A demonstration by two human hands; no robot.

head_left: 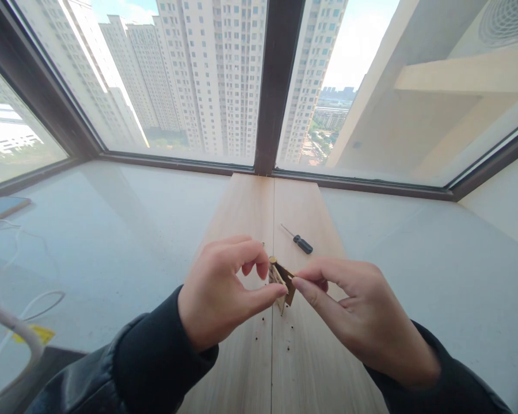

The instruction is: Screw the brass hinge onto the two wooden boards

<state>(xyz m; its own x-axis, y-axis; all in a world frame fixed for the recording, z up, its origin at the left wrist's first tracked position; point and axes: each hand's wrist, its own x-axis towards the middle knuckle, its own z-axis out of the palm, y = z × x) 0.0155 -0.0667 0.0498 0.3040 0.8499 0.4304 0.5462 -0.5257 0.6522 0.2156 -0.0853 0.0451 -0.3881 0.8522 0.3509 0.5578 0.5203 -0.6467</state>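
A brass-coloured hinge [290,294] stands partly folded over the seam between two wooden boards, its knuckle end upward. My left hand [227,287] curls round its left side, thumb tip against one leaf and bent forefinger close to the knuckle. Between thumb and forefinger, my right hand [354,310] pinches the edge of the other leaf. Whether a small screw is also in those fingertips cannot be made out. Beyond the hinge, a screwdriver [303,244] with a black handle lies on the right board [319,345], its shaft pointing away to the left.
Several small dark holes or specks dot both boards near the seam; the left board [237,368] runs alongside. The boards reach the window frame [270,115] across a white sill [112,241]. At left are a white cable [47,296] and a flat device [6,208].
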